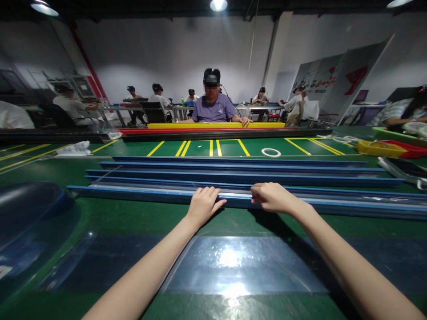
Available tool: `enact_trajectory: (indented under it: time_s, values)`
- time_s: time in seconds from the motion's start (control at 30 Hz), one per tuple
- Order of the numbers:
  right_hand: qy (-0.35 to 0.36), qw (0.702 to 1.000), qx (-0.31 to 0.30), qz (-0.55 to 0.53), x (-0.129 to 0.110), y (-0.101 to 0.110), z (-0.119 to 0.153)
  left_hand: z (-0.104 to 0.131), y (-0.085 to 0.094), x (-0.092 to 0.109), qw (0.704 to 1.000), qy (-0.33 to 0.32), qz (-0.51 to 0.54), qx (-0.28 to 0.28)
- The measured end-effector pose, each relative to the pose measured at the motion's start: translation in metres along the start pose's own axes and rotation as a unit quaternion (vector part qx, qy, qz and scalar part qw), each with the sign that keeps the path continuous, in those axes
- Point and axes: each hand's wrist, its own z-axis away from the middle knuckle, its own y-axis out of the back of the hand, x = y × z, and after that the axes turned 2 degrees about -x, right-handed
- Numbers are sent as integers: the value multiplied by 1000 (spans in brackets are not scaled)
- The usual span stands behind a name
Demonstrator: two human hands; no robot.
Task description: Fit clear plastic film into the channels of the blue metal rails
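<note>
One long, blue, channel-shaped strip lies crosswise on the green table. The left hand rests over its near edge, fingers extended, thumb apart; the right hand is curled against it, but whether it grips is unclear. Similar blue strips lie just behind; a clear plastic sheet lies in front.

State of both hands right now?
Left hand: on nearest long blue channel-shaped rail, thumb apart from fingers; grip can't be told.
Right hand: fingers curled at same rail; grip can't be told.
</note>
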Motion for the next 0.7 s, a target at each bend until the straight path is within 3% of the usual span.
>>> enact_trajectory:
  time_s: [0.2, 0.47, 0.7]
  values:
    - [-28, 999, -8, 33, 6, 0, 2, 0, 2, 0, 1000, -9, -5, 8]
    - [-65, 995, -62, -53, 41, -1, 17, 1, -1, -1, 999, 25, -20, -6]
    - [-84, 989, -83, -91, 46, -2, 19, 0, -2, -1, 999, 24, -20, -24]
